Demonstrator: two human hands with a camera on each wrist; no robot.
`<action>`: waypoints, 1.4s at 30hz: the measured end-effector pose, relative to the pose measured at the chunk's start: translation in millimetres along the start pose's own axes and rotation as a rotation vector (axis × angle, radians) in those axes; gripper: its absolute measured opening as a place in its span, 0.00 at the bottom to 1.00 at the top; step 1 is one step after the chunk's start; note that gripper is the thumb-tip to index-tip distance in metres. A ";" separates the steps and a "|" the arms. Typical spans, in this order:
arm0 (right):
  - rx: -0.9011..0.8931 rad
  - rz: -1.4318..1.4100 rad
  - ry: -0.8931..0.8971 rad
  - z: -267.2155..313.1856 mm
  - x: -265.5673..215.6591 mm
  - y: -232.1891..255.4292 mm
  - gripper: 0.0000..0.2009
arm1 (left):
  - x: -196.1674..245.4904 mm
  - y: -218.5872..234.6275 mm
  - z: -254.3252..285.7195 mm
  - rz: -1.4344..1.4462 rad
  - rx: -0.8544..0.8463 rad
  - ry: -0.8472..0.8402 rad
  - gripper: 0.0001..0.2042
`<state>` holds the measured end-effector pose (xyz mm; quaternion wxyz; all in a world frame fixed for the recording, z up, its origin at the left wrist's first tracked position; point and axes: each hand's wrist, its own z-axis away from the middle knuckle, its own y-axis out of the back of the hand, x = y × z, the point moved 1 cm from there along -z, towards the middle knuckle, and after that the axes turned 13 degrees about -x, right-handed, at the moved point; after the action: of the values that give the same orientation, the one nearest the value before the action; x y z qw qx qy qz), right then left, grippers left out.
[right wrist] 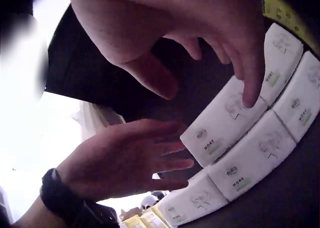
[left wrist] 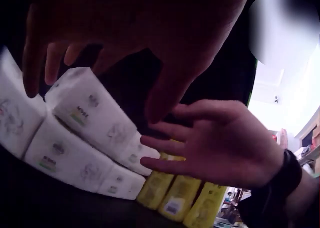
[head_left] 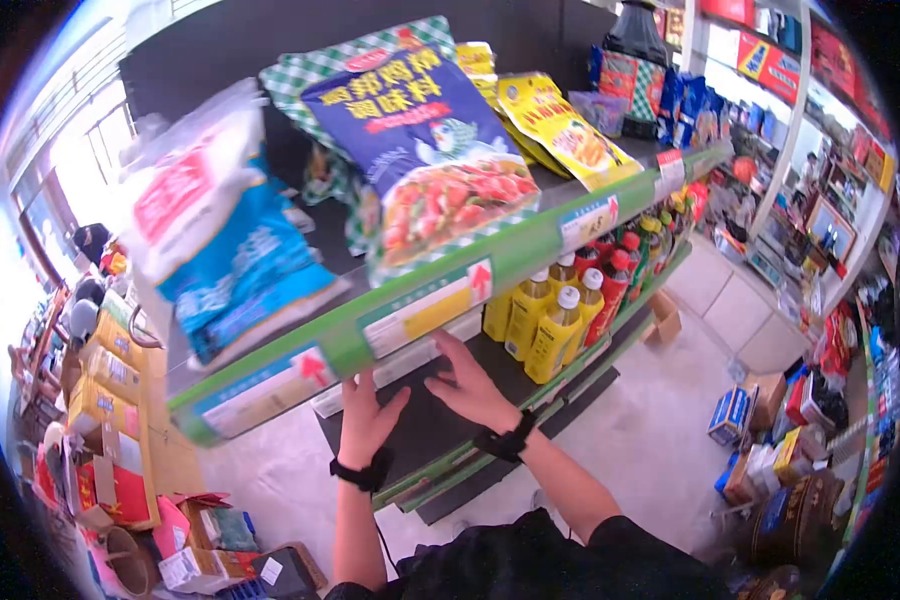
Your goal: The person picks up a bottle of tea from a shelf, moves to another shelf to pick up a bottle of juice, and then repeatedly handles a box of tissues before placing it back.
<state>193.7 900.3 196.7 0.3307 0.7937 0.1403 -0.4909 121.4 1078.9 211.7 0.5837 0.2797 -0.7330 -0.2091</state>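
Note:
Both of my hands reach under the upper shelf edge toward white printed packs, which look like tissue packs (right wrist: 250,155), laid in two stacked rows on the lower shelf. My left hand (head_left: 370,420) has its fingers spread and holds nothing. To its right, my right hand (head_left: 475,390) is also empty, fingers apart and loosely bent. In the right wrist view, the right hand's fingertips (right wrist: 252,95) overlap an upper pack. The left wrist view shows the left hand over the packs (left wrist: 92,105), with the right hand (left wrist: 225,143) held alongside.
Yellow bottles (head_left: 545,330) stand right of the packs, with red-capped bottles (head_left: 615,280) beyond. The upper shelf's green edge (head_left: 345,350) runs above my hands. On it lie a blue-and-white bag (head_left: 235,260), a purple seasoning bag (head_left: 425,140) and yellow packets (head_left: 560,130).

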 end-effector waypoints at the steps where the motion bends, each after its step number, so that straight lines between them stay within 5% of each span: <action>1: 0.045 0.032 0.015 -11.2 5.3 -7.1 0.35 | -6.9 0.7 -5.5 -0.005 -0.017 0.027 0.40; 9: 0.091 0.026 0.046 -40.4 31.3 -27.6 0.38 | -25.5 -5.6 -1.6 -0.056 0.027 0.087 0.41; 14: 0.116 -0.201 0.023 -10.3 15.1 -21.9 0.32 | -15.5 -4.5 23.4 0.114 0.078 -0.016 0.37; 18: 0.112 -0.064 0.030 60.3 -44.2 -13.9 0.28 | 30.6 1.9 85.7 0.008 0.088 -0.052 0.37; 24: 0.203 -0.088 -0.170 185.4 -87.9 -14.3 0.21 | 84.2 4.1 160.6 -0.023 -0.118 -0.260 0.21; 28: 0.302 -0.071 -0.361 238.4 -86.5 -20.8 0.20 | 72.3 -26.4 170.8 0.242 -0.598 0.029 0.24; 32: 0.394 -0.084 -0.540 262.2 -43.8 -32.6 0.20 | 48.0 -69.3 157.7 0.208 -0.795 0.052 0.28; 38: 0.425 0.060 -0.417 251.3 50.0 -72.5 0.19 | 2.5 -121.0 156.0 0.048 -0.924 0.067 0.25; 42: 0.364 -0.016 -0.360 222.7 106.0 -101.0 0.17 | -60.5 -138.7 177.2 0.312 -0.991 0.406 0.23</action>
<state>36.3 816.9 -1.5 0.1983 0.7387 -0.0053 -0.6442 -18.1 1010.1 38.2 0.7988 -0.1056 -0.4528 -0.3818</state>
